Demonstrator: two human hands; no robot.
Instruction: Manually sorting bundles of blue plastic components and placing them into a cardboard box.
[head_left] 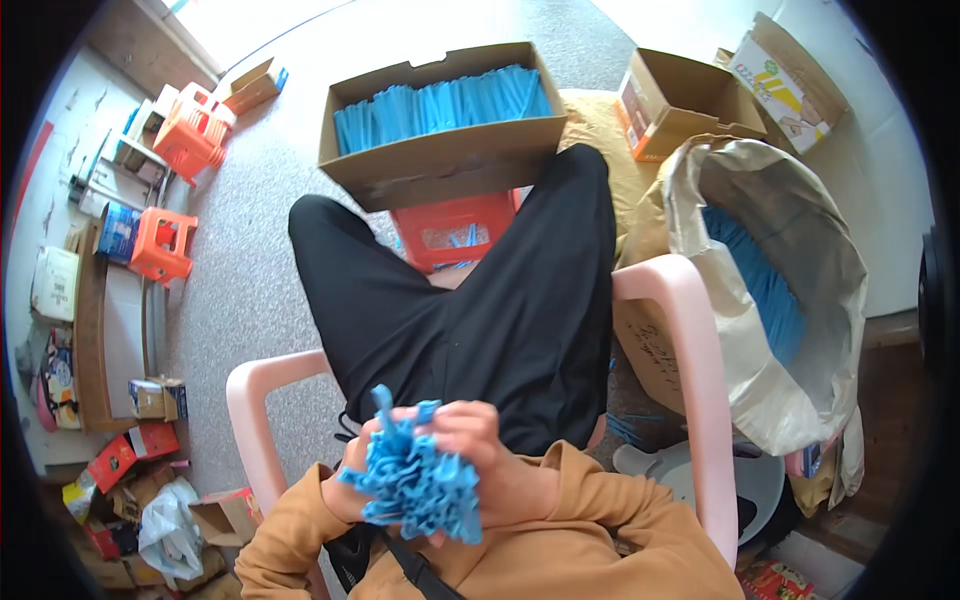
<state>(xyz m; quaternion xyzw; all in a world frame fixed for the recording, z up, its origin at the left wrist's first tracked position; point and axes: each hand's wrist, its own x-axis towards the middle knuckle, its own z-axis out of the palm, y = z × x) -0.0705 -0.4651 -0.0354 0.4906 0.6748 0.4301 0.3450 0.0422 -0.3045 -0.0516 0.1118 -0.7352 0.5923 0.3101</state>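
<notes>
Close to my lap, a thick bundle of thin, light-blue pleated strips (420, 482) is held with its crinkled ends facing up. My left hand (352, 468) is closed round its left side, partly covered by the strips. Wrapped on the opposite side is my right hand (490, 462), with its fingers bent over the far edge. One or two strips stick out above the rest at the far side. Beyond my knees, an open cardboard box (450, 175) holds a long row of similar blue strips standing on end.
A red plastic stool (455, 235) stands under the box. Pink chair armrests (690, 330) flank me. On the right are an open sack (700, 370) of blue strips, a grey basin (680, 470) and another cardboard box (690, 95). Orange stools (165, 245) and cartons line the left wall.
</notes>
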